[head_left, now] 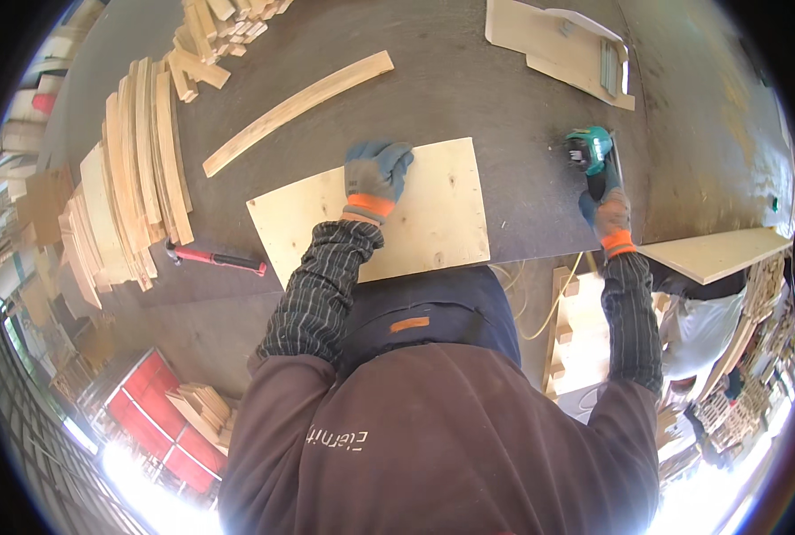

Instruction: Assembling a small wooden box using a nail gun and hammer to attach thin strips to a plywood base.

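Right fingers (586,209) around teal tool (586,150), red hammer (212,257) beside wooden slats (139,160)

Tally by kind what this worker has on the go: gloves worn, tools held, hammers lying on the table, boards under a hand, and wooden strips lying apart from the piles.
Gloves: 2, the left glove and the right glove
Held tools: 1, the teal tool
Hammers: 1, the red-handled hammer
Boards under a hand: 1, the pale board
Lone strips: 1, the wooden strip
Total: 6
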A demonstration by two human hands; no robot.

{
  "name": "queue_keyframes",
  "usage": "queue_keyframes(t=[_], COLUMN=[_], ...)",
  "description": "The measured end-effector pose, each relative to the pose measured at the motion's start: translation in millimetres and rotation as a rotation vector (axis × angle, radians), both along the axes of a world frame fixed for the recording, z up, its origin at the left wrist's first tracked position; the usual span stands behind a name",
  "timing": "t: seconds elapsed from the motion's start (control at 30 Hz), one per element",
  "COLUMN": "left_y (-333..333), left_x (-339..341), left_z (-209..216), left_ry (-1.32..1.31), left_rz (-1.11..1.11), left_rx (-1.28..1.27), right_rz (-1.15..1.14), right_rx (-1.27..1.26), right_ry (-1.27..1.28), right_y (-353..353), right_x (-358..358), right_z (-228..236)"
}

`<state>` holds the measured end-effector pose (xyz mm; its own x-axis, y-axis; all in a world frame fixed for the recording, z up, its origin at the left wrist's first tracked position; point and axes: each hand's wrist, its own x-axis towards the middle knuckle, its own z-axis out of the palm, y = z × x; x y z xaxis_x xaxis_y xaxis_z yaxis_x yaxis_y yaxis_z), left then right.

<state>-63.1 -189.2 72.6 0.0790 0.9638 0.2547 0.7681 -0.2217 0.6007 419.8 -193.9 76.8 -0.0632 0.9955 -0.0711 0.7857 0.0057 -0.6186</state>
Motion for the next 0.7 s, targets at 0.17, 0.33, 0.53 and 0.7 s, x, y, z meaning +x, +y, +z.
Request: queue_keyframes(t=[0.17,0.33,0.53,0.7], left_y=[-4,-4,-5,-4], left_x=[-7,-7,-6,-8], left_z=[-2,-3,-5,0], left_ry=[-0.003,-0.012,-0.042,-0.057], left_rz=[0.014,0.023,0.026,0.030], left_rx=[0.021,0.036,0.030,0.028], right_rz=[-0.273,-0.046,-0.104,-0.186], right_rx=[-0.389,-0.692,-0.733,-0.780], right_ry=[0.372,0.475,0.677,0.763], right_y=[-9,-17,-7,-7], right_x=[-72,-146,-199,-207], right_z=[96,132,128,124])
